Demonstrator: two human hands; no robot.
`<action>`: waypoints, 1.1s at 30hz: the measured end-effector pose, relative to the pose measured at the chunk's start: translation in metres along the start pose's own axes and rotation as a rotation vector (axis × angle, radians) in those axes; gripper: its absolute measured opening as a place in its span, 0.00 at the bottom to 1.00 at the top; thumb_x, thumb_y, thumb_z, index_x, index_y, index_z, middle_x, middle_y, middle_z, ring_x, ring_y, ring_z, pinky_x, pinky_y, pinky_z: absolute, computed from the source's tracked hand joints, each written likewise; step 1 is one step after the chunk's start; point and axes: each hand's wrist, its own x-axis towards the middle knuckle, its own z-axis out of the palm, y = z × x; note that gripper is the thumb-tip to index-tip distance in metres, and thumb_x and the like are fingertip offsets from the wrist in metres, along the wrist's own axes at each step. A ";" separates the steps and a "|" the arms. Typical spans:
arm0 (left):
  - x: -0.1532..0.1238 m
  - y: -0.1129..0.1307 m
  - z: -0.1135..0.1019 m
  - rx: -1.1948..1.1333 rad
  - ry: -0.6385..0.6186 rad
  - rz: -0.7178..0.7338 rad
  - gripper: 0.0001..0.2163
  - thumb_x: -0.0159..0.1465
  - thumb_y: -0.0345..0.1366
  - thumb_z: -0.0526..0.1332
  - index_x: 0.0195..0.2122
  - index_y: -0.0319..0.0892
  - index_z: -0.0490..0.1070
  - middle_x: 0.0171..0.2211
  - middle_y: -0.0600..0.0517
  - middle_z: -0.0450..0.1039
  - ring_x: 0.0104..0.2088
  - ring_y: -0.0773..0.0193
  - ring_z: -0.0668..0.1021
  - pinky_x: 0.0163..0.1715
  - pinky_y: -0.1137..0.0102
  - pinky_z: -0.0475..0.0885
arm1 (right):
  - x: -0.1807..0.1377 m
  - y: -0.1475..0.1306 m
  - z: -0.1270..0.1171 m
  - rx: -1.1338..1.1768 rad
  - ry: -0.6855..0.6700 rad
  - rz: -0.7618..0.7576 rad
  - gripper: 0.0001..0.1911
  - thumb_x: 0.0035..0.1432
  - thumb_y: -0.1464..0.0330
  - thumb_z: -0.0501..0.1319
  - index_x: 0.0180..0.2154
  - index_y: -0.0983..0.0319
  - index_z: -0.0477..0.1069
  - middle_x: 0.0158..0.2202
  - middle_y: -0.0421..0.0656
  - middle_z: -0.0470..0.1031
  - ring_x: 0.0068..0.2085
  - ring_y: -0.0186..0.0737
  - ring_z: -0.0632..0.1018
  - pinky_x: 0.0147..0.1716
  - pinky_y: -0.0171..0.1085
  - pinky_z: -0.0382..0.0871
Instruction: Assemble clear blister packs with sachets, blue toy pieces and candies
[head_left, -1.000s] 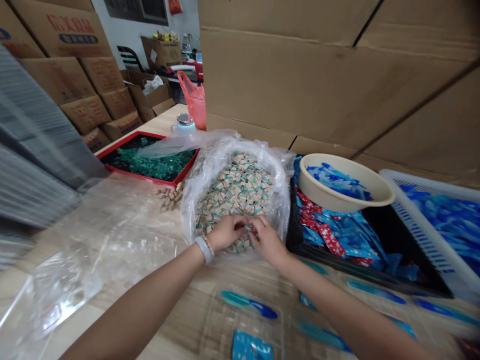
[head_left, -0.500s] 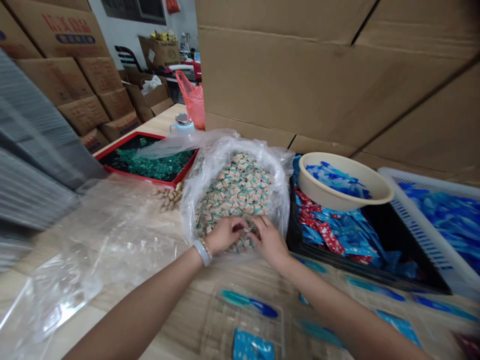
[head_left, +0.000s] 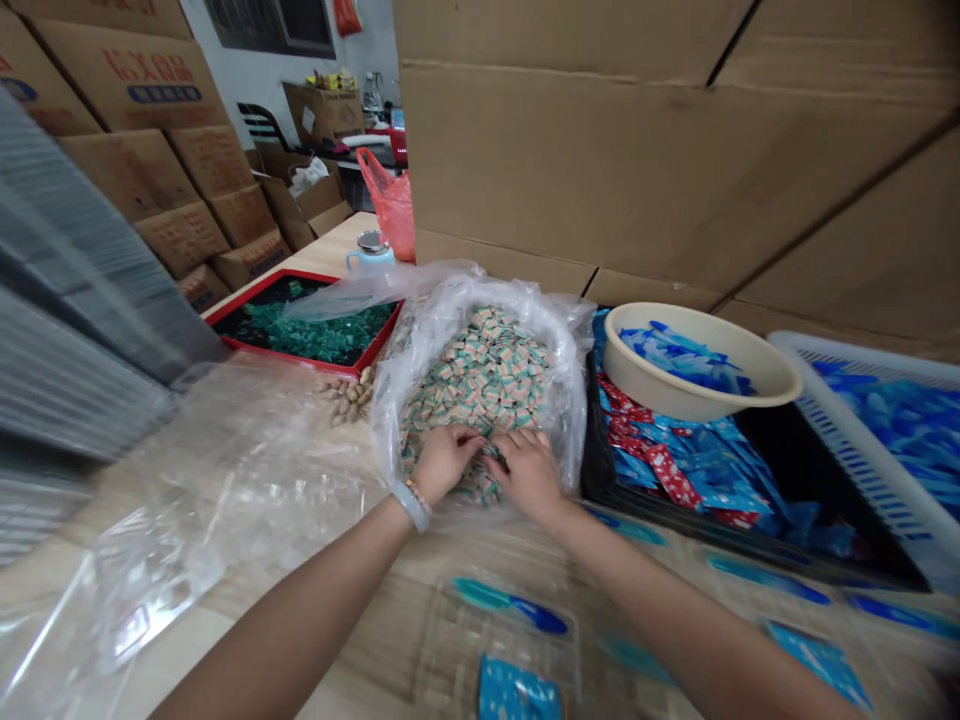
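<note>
Both my hands reach into a clear plastic bag (head_left: 420, 340) heaped with small wrapped candies (head_left: 487, 375) in green, white and orange. My left hand (head_left: 442, 460), a pale bracelet on its wrist, has its fingers curled down into the candies at the near edge of the heap. My right hand (head_left: 525, 470) lies right beside it, fingers bent and pressed on the candies. Their fingertips nearly meet; what each holds is hidden under the fingers.
A red tray of green candies (head_left: 300, 335) sits far left, some peanuts (head_left: 349, 395) beside it. A black tray of blue and red packets (head_left: 675, 465) bears a beige bowl (head_left: 701, 365). A white basket (head_left: 892, 430) is right. Clear boxes with blue-green spoons (head_left: 510, 608) lie near. Cardboard boxes stand behind.
Both hands have shifted slightly deeper into the candy heap and stay close together; the view has drifted a little to the left.
</note>
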 end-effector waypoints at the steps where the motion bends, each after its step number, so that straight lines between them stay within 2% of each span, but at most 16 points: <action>1: 0.001 0.001 0.003 0.023 0.003 -0.004 0.07 0.55 0.32 0.56 0.26 0.37 0.73 0.24 0.52 0.74 0.26 0.66 0.73 0.29 0.73 0.66 | 0.000 0.000 0.000 -0.004 -0.003 0.003 0.07 0.52 0.66 0.56 0.33 0.62 0.69 0.34 0.45 0.72 0.38 0.44 0.68 0.36 0.40 0.55; 5: 0.000 0.004 0.008 0.019 -0.014 0.026 0.07 0.54 0.31 0.55 0.24 0.37 0.72 0.21 0.52 0.72 0.25 0.67 0.72 0.27 0.74 0.65 | -0.003 0.003 -0.002 0.025 -0.003 0.015 0.07 0.51 0.67 0.57 0.32 0.61 0.70 0.33 0.45 0.72 0.38 0.44 0.68 0.35 0.40 0.55; 8: -0.004 0.003 0.006 -0.049 -0.002 0.050 0.08 0.56 0.31 0.54 0.27 0.37 0.73 0.26 0.51 0.74 0.29 0.66 0.74 0.31 0.73 0.67 | -0.001 0.005 -0.004 0.182 0.049 0.093 0.06 0.50 0.67 0.57 0.30 0.61 0.71 0.32 0.45 0.71 0.38 0.45 0.67 0.35 0.40 0.55; 10: -0.006 0.005 0.004 -0.107 0.042 0.069 0.09 0.56 0.30 0.53 0.34 0.37 0.72 0.32 0.49 0.74 0.34 0.65 0.74 0.37 0.71 0.68 | 0.003 0.007 -0.006 0.455 0.112 0.237 0.07 0.49 0.64 0.58 0.28 0.61 0.71 0.29 0.44 0.71 0.35 0.42 0.68 0.34 0.39 0.56; 13: -0.008 0.012 0.005 -0.144 0.051 0.162 0.17 0.54 0.28 0.56 0.46 0.36 0.65 0.43 0.46 0.70 0.38 0.65 0.73 0.40 0.70 0.68 | 0.013 0.007 -0.012 1.027 0.150 0.500 0.11 0.44 0.60 0.60 0.23 0.62 0.70 0.22 0.39 0.69 0.28 0.36 0.67 0.29 0.36 0.58; 15: -0.007 0.018 0.008 -0.090 0.077 0.241 0.22 0.52 0.29 0.59 0.50 0.37 0.62 0.47 0.44 0.66 0.40 0.64 0.72 0.41 0.68 0.67 | 0.019 0.007 -0.018 1.334 0.112 0.632 0.12 0.39 0.59 0.63 0.22 0.62 0.70 0.21 0.38 0.69 0.25 0.34 0.67 0.28 0.35 0.58; 17: -0.003 0.025 0.010 -0.013 0.127 0.286 0.22 0.51 0.29 0.60 0.49 0.38 0.63 0.45 0.45 0.67 0.40 0.63 0.71 0.42 0.68 0.67 | 0.024 0.006 -0.025 1.498 0.066 0.728 0.14 0.34 0.59 0.66 0.22 0.63 0.70 0.20 0.37 0.69 0.25 0.32 0.67 0.27 0.34 0.57; 20: 0.003 0.031 0.011 0.037 0.129 0.304 0.16 0.53 0.28 0.58 0.44 0.38 0.68 0.37 0.48 0.71 0.36 0.65 0.72 0.39 0.69 0.68 | 0.025 0.009 -0.031 1.524 -0.005 0.805 0.15 0.31 0.60 0.68 0.22 0.64 0.71 0.19 0.36 0.69 0.21 0.28 0.64 0.24 0.32 0.55; 23: 0.008 0.031 0.013 0.027 0.095 0.296 0.14 0.52 0.26 0.58 0.42 0.38 0.69 0.36 0.49 0.71 0.34 0.66 0.72 0.38 0.70 0.67 | 0.024 0.013 -0.032 1.511 -0.079 0.775 0.15 0.30 0.61 0.68 0.22 0.64 0.71 0.18 0.34 0.67 0.19 0.26 0.62 0.21 0.31 0.52; 26: 0.009 0.027 0.016 -0.098 0.066 0.138 0.18 0.51 0.25 0.58 0.45 0.37 0.67 0.32 0.50 0.71 0.30 0.67 0.72 0.34 0.71 0.68 | 0.022 0.014 -0.028 1.510 -0.052 0.739 0.14 0.31 0.62 0.68 0.21 0.64 0.69 0.17 0.33 0.66 0.20 0.26 0.62 0.21 0.31 0.52; 29: 0.009 0.022 0.016 -0.228 -0.018 -0.029 0.19 0.51 0.25 0.58 0.46 0.34 0.65 0.25 0.53 0.70 0.25 0.69 0.71 0.26 0.74 0.67 | 0.019 0.012 -0.022 1.536 -0.005 0.792 0.14 0.32 0.62 0.68 0.21 0.64 0.68 0.17 0.33 0.65 0.19 0.26 0.61 0.21 0.30 0.51; 33: 0.008 0.021 0.009 -0.327 -0.076 -0.100 0.18 0.49 0.23 0.59 0.43 0.34 0.67 0.26 0.53 0.69 0.25 0.71 0.71 0.25 0.77 0.66 | 0.012 0.004 -0.012 1.717 -0.029 0.921 0.16 0.30 0.61 0.68 0.22 0.62 0.67 0.18 0.35 0.66 0.19 0.29 0.63 0.19 0.30 0.52</action>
